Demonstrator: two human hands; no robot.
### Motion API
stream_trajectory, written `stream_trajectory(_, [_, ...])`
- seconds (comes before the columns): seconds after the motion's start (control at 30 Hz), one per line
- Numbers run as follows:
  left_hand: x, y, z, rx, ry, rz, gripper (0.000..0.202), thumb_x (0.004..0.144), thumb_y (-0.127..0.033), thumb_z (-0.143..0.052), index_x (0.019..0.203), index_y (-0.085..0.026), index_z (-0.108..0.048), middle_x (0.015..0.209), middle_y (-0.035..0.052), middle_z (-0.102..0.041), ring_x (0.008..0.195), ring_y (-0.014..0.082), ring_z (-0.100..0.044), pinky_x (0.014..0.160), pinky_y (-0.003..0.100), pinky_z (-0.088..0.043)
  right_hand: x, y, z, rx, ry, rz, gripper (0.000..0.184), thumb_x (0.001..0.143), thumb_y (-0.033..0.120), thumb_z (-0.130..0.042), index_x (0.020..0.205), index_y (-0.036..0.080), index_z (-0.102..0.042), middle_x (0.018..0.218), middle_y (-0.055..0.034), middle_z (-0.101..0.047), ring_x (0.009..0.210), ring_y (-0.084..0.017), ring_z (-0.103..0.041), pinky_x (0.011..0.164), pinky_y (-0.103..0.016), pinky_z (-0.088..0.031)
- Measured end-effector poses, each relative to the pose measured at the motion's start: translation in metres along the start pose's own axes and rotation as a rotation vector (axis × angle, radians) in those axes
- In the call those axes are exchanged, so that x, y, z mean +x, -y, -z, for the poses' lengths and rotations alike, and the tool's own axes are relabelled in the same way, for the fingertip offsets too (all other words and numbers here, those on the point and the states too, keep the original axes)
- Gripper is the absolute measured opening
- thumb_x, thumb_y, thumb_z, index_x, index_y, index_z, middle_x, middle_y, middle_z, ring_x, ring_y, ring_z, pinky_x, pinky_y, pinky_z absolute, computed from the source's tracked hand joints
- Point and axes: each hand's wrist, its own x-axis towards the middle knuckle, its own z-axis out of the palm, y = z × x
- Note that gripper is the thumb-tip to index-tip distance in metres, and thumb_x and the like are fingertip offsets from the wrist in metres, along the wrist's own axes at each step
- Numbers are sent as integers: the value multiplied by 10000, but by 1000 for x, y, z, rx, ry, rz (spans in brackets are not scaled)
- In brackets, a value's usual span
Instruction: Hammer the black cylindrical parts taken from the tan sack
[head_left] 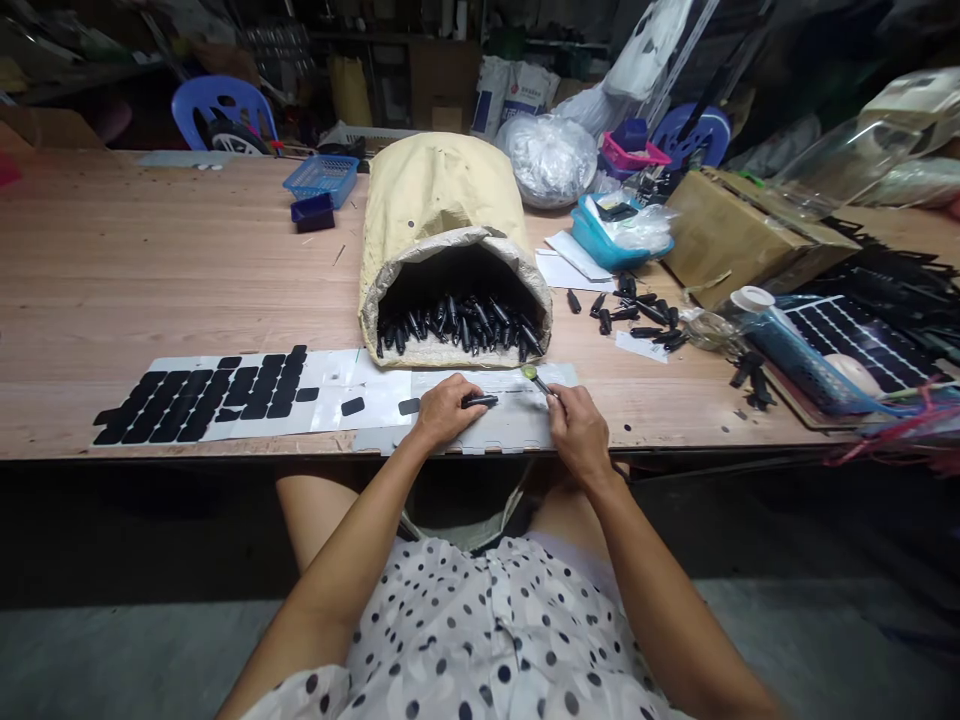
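My left hand [442, 412] rests at the near table edge, closed on a small black plastic part [480, 401]. My right hand [576, 428] is just right of it, pinching a thin tool [537, 380] with a green tip. Both hands lie over a white backing sheet [517, 425]. Directly behind them a tan sack [442, 215] lies on its side, its mouth full of several black parts [457, 325].
A white sheet with black stickers [202, 395] lies to the left. Loose black parts [637, 312], a cardboard box [735, 240], a teal tray [611, 245], and sticker sheets [862, 340] crowd the right. Blue baskets [322, 178] stand at the back.
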Motion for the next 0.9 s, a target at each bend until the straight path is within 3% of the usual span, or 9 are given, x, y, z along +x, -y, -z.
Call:
stream_trajectory(0.2, [1,-3,1,-22,11,12,181,813,-303,-704,981,-281,-767,911,-5,-651,878,176,-625,762,280,-479,-22,35,4,172,25,121,318,1009,323,-388,1102,243,-682,913,-58,-658,877,-195,-635,802,-321,-516])
stream_trajectory(0.37, [0,-6,0,-27,26,27,172,820,-306,-700,976,-282,-768,913,-9,-650,874,172,-621,764,279,-471,-29,39,3,104,47,118,334,1014,340,-376,1065,245,-692,866,-54,-644,798,-187,-630,701,-303,-515])
stream_trajectory(0.63, [1,-6,2,-21,45,23,145,833,-320,-674,944,-279,-758,933,-9,-650,878,169,-620,732,269,-462,-29,53,0,109,78,160,322,1012,318,-390,1095,246,-693,904,-57,-659,815,-178,-641,710,-287,-519])
stream_trajectory(0.77, [-1,-7,2,-16,39,25,152,812,-310,-694,948,-276,-753,932,-7,-657,865,172,-624,735,279,-469,-25,45,0,53,74,160,321,1010,318,-396,1106,249,-693,919,-56,-659,831,-179,-640,717,-282,-508])
stream_trajectory(0.9, [2,-6,1,19,12,13,150,793,-314,-713,932,-265,-743,926,2,-661,897,194,-633,770,299,-492,-4,15,3,-105,60,138,297,990,296,-429,1093,242,-703,914,-60,-651,818,-186,-612,697,-284,-466])
